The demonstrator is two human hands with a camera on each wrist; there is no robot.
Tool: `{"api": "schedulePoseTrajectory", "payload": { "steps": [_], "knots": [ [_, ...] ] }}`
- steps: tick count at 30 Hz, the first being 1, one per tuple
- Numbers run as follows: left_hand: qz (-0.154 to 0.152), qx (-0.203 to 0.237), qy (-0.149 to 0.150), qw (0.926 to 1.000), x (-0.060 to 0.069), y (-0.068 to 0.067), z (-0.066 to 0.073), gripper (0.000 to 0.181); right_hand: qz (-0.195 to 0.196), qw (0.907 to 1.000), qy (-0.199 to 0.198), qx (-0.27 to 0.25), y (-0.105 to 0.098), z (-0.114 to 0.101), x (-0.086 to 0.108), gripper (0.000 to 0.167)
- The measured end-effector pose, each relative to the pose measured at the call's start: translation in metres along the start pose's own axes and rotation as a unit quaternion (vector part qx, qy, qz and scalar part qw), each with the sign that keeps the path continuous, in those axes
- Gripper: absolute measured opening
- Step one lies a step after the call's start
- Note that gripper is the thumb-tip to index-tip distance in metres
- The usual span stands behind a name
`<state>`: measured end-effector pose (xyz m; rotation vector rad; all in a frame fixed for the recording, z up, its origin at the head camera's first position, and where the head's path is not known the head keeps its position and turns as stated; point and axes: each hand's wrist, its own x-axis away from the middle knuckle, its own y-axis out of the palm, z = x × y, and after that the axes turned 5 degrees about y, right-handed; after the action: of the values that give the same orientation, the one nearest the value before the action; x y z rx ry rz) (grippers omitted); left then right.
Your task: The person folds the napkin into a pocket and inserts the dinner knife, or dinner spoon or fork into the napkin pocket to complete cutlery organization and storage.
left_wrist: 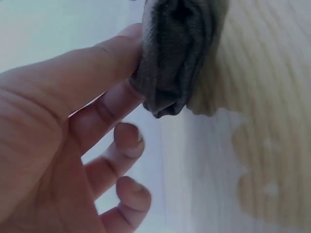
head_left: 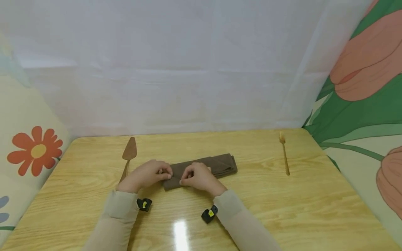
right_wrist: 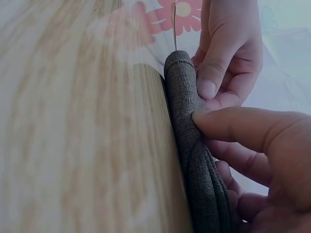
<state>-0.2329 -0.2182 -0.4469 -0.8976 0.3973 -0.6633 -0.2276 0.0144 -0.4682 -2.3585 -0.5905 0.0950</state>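
Cloth matt, textured; tabletop glossy wood-grain; fork metallic.

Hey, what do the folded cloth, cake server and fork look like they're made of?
The folded cloth looks like matte woven fabric, perhaps cotton: soft folds and fine texture show up close. The cake server seems metal with a dull coppery finish, judging by color and slim handle. The fork is probably gold-toned metal, given its color and slim tines, though painted plastic is possible.
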Motion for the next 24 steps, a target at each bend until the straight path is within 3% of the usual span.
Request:
{"api": "schedulePoseTrajectory", "payload": {
  "steps": [5, 9, 17, 24],
  "knots": [
    [0.042, -0.065, -0.005, 0.997, -0.003, 0.006, 0.005, 0.008, 0.005, 0.9998, -0.002, 0.021, 0.001, 0.002, -0.001, 0.019],
    [0.052, -0.079, -0.004, 0.9955, -0.006, 0.009, 0.011, 0.017, 0.003, 0.9997, -0.007, 0.023, 0.0, 0.002, -0.001, 0.019],
    [0.04, -0.063, -0.028, 0.9968, -0.007, 0.004, 0.018, 0.008, 0.002, 0.9993, -0.001, 0.036, 0.0, 0.0, 0.0, 0.018],
    [0.002, -0.065, -0.043, 0.997, -0.001, -0.001, 0.023, 0.013, 0.015, 0.9969, 0.018, 0.075, 0.002, -0.006, 0.003, 0.018]
  ]
}}
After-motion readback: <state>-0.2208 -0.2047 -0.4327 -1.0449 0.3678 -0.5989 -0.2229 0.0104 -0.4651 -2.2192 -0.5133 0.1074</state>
